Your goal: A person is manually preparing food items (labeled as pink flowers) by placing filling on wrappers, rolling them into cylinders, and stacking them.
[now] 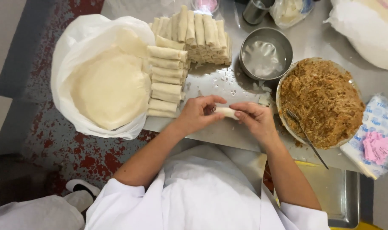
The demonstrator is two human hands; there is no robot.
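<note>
Both hands (226,115) pinch roll (226,112); bowl (283,83) holds brown filling (321,100).

A white coat or smock is worn, kinda loose and creased; the sleeves are pushed up near the elbows; forearms are left bare; left hand (197,113) and right hand (255,119) are ungloved, no rings or watch seen.

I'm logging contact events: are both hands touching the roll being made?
Touching. The head view shows the left hand and right hand each pinching an end of the pale roll.
</note>
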